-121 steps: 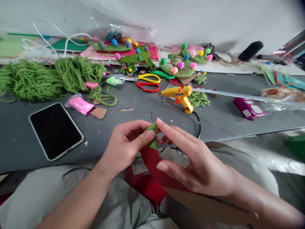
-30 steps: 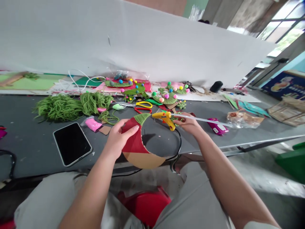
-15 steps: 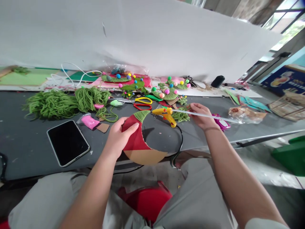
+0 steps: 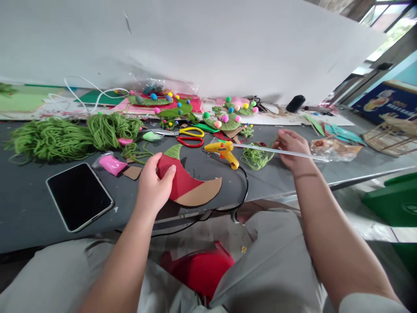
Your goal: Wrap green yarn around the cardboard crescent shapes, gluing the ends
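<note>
My left hand (image 4: 156, 178) is closed on a crescent of cardboard (image 4: 187, 187), its thumb across the front. Red covers the crescent's middle, the lower end is bare brown, and green yarn wraps the upper tip. My right hand (image 4: 291, 148) has its fingers pinched on a strand of green yarn (image 4: 259, 157), which leads from a small loose tangle on the table. Between the hands lies a yellow glue gun (image 4: 224, 150); a long clear glue stick (image 4: 276, 151) runs from it, passing in front of my right hand's fingers.
Green yarn bundles (image 4: 52, 139) and a tablet (image 4: 80, 195) lie at left. Scissors (image 4: 190, 132), a pink packet (image 4: 111, 164) and pompom-decorated green crescents (image 4: 228, 122) fill the middle. A black cord (image 4: 246, 187) hangs over the table's front edge. A white board (image 4: 195, 48) stands behind.
My right hand has moved right and away from the tangle, drawing out the yarn strand. The crescent has tilted and shifted left in my left hand. The camera view has turned slightly right.
</note>
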The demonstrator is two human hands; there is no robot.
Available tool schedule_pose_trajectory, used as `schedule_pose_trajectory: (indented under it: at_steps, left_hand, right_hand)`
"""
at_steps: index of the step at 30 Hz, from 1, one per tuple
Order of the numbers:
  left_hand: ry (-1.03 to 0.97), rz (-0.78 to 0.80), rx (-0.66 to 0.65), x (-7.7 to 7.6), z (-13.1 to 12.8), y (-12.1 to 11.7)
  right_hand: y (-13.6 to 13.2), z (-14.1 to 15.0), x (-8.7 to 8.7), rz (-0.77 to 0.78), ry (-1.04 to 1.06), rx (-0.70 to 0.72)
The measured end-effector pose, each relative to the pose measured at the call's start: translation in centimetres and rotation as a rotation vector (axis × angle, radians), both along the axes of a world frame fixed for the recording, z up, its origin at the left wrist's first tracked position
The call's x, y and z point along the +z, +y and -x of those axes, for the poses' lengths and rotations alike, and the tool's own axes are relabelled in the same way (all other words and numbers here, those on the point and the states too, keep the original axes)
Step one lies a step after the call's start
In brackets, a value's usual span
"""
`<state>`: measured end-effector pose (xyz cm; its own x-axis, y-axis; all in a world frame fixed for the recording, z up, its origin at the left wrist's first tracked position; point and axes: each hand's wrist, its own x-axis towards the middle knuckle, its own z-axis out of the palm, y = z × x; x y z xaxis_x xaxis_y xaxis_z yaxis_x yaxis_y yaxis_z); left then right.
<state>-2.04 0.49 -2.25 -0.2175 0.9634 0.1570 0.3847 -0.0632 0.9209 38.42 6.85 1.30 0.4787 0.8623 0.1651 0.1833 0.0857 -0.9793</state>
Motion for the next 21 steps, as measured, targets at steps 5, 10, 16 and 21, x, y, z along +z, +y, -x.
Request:
schedule_pose_trajectory:
  at_steps: [5, 10, 16, 21]
  left_hand:
    - [0.304, -0.239, 0.078, 0.6, -0.3, -0.4]
    - [0.394, -0.320, 0.018, 0.7, -0.5, -0.8]
    - [0.405, -0.334, -0.024, 0.3, -1.2, -0.9]
    - [0.378, -0.341, -0.072, 0.6, -1.6, -1.1]
  right_hand:
    - [-3.2, 0.3, -0.4, 0.294, -0.354, 0.190]
    - [-4.8, -1.3, -1.1, 0.402, -0.574, 0.229]
    - [-6.5, -1.5, -0.3, 0.257, -0.750, 0.239]
    - [-7.7, -0.8, 0.0, 0.336, -0.850, 0.558]
